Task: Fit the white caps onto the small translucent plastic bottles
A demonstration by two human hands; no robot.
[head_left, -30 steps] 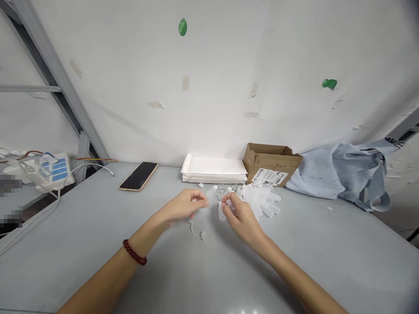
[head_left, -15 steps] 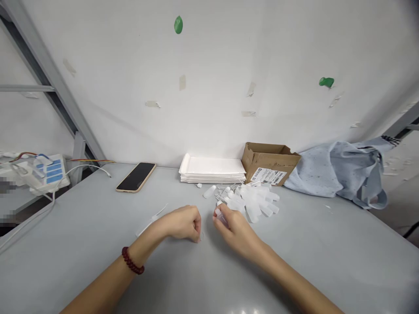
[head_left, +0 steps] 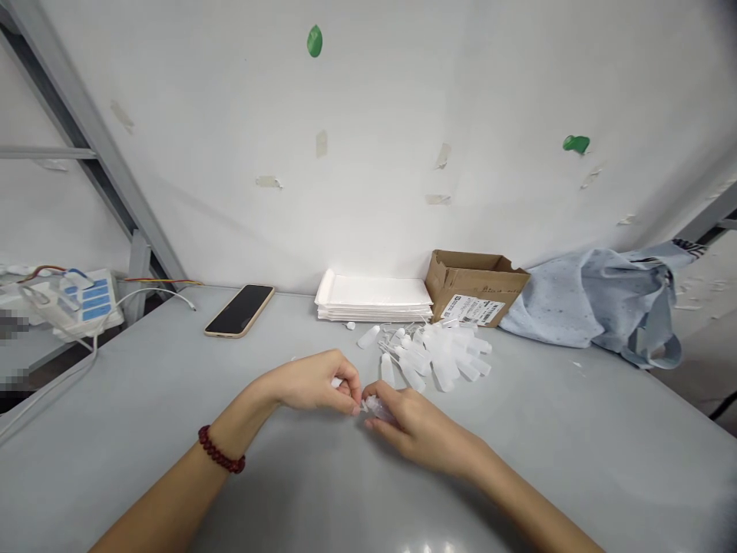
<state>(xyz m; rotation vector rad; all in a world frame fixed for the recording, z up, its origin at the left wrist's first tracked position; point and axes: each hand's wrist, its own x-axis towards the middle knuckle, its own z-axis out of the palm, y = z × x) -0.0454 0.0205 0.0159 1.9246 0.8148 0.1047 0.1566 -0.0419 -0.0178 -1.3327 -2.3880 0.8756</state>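
Observation:
My right hand (head_left: 418, 426) is closed around a small translucent bottle (head_left: 378, 407), whose neck points left. My left hand (head_left: 314, 382) is closed, thumb and fingertips pinched right at the bottle's mouth. What the fingertips hold is too small to make out. A bit of something white (head_left: 336, 382) shows inside the curled fingers of that hand. Just beyond my right hand lies a heap of translucent squeeze bottles (head_left: 446, 357), several with thin needle-like tips. One bottle (head_left: 368, 337) lies apart on the left of the heap, near a small white cap (head_left: 351, 326).
Against the wall stand a stack of white padded envelopes (head_left: 374, 296) and an open cardboard box (head_left: 477, 288). A light blue cloth bag (head_left: 581, 299) lies at the right. On the left are a phone (head_left: 240, 310), a white cable (head_left: 95, 338) and a power strip (head_left: 92, 301).
My left hand has come up from the tabletop to the bottle's mouth. My right hand has shifted slightly down and left, bringing the bottle to the left fingertips.

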